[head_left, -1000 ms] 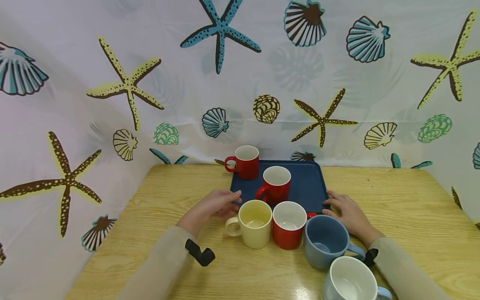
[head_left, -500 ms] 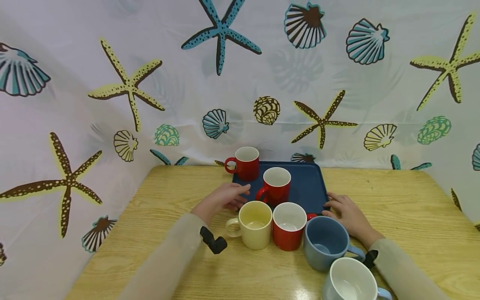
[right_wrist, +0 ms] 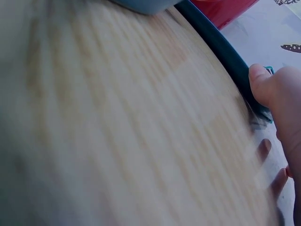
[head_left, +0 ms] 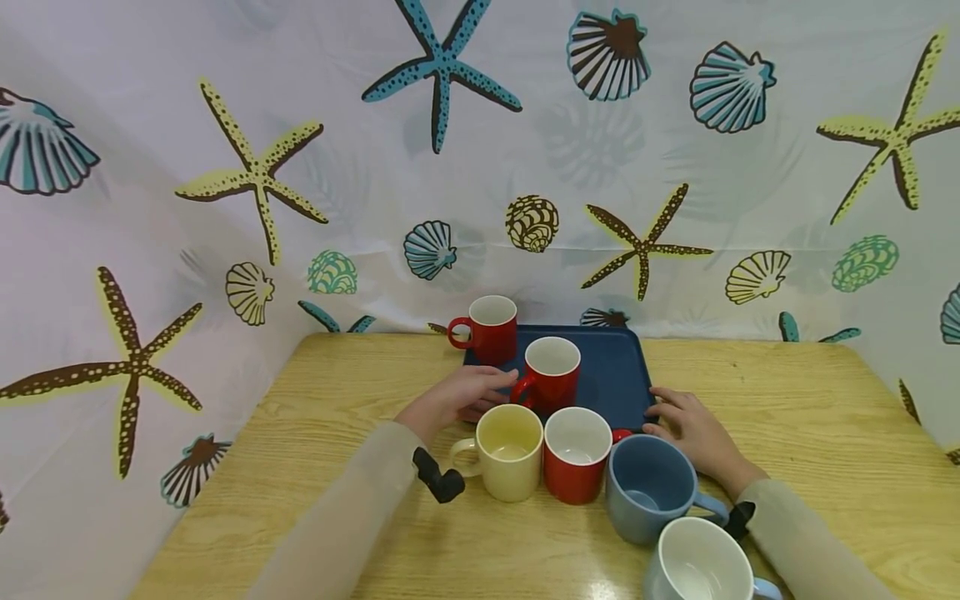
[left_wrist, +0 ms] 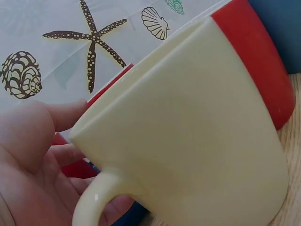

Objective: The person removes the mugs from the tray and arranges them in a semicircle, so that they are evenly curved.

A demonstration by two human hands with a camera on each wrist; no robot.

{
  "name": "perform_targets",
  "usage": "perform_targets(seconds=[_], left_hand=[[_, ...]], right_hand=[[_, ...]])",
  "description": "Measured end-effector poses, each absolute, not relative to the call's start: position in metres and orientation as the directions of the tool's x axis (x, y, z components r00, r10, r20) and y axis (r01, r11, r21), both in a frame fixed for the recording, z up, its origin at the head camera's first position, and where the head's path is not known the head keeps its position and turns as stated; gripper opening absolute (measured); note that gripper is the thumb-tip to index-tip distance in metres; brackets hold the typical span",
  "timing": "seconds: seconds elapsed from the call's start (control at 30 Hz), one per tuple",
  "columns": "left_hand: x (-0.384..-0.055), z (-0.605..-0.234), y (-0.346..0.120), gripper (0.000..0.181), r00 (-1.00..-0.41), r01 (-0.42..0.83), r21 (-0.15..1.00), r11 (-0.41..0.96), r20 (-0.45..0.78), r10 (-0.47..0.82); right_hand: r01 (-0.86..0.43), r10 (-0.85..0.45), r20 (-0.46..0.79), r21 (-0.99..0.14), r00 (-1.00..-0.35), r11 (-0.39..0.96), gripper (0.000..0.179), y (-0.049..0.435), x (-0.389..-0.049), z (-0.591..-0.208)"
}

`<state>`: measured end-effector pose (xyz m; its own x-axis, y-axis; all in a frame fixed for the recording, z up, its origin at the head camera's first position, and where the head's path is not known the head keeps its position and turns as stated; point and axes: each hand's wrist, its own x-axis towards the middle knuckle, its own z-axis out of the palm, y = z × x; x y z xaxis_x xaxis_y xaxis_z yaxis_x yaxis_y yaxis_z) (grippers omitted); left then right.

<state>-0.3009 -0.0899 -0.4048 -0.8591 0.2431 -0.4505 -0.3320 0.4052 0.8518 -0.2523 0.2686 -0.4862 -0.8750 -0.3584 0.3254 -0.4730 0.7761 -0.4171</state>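
My left hand [head_left: 468, 393] reaches over the tray's left edge, its fingers fairly straight and its fingertips at the handle of the middle red mug [head_left: 553, 375]. I cannot tell whether they touch it. A pale yellow mug [head_left: 512, 458] stands just in front of that hand and fills much of the left wrist view [left_wrist: 188, 127]. On the right, my right hand [head_left: 693, 433] rests at the near right corner of the dark blue tray [head_left: 611, 379]. Its thumb [right_wrist: 261, 82] touches the rim, with the other fingers apart. A second red mug [head_left: 495, 333] sits at the tray's back left.
Before the tray stand another red mug [head_left: 576, 471], a blue mug [head_left: 648, 492] and a mug with a white inside and light blue handle [head_left: 701, 562], close together on the wooden table [head_left: 360, 375]. A patterned cloth [head_left: 480, 167] hangs behind the table.
My left hand has moved forward and to the right, from beside the pale yellow mug to the handle of the middle red mug. The right hand and the mugs have stayed put.
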Motion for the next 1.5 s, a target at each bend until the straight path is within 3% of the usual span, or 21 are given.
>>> perform_targets(seconds=[0.63, 1.3, 1.5], left_hand=[[-0.307, -0.408, -0.076, 0.04, -0.794, -0.422, 0.839, 0.344, -0.525, 0.306], [-0.307, -0.42, -0.077, 0.033, -0.725, -0.546, 0.832, 0.101, -0.529, 0.441], [-0.306, -0.423, -0.075, 0.027, -0.739, -0.533, 0.842, 0.089, -0.514, 0.437]], right_hand=[[-0.501, -0.395, 0.322, -0.388, -0.86, 0.774, 0.029, 0.267, -0.252, -0.485], [-0.5, -0.393, 0.322, -0.399, -0.861, 0.769, 0.032, 0.268, -0.254, -0.487], [-0.494, -0.391, 0.311, -0.414, -0.866, 0.765, 0.031, 0.268, -0.254, -0.487]])
